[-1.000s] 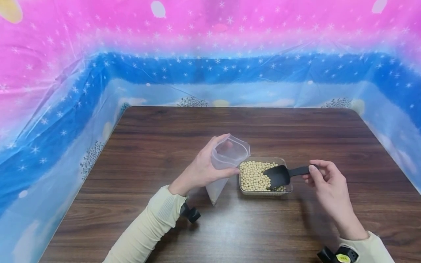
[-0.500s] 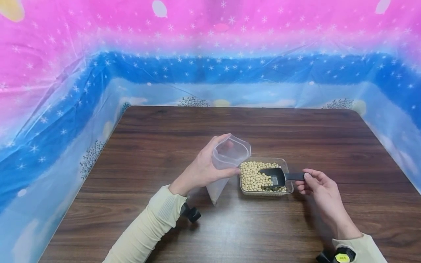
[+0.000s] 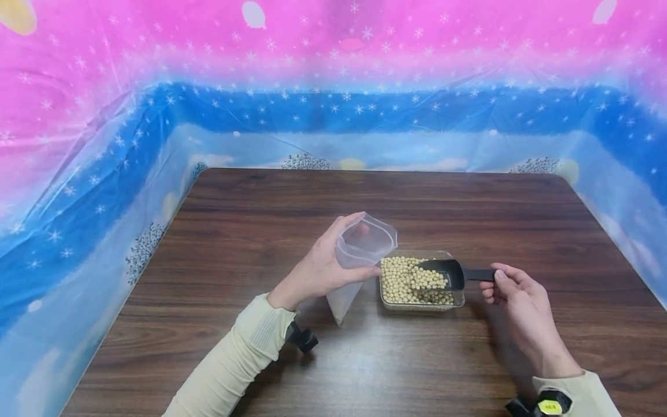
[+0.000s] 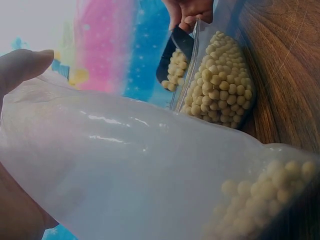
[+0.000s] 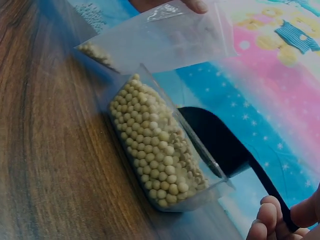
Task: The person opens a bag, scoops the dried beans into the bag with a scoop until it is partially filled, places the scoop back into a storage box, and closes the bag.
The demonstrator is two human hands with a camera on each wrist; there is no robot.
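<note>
My left hand (image 3: pixel 325 263) grips a translucent plastic bag (image 3: pixel 348 255) near its top, thumb in front, with the mouth held wide. Round pale beans gather in the bag's bottom corner (image 4: pixel 255 200). My right hand (image 3: pixel 526 313) pinches the handle end of a black scoop (image 3: pixel 454 273) between thumb and fingers. A heap of beans lies in the scoop, whose bowl is over the right part of a clear rectangular container (image 3: pixel 460 304). Many pale beans (image 5: pixel 150 145) fill that container, just right of the bag.
The container stands on a dark wood-grain table (image 3: pixel 250 226). A pink and blue patterned cloth (image 3: pixel 323 110) hangs behind the table and along its sides. Each wrist wears a black camera, the left one (image 3: pixel 302 337) hanging below the sleeve.
The scoop pushed left into the beans, then rose and drew back to the right with beans in it. My left hand and the bag have stayed in place.
</note>
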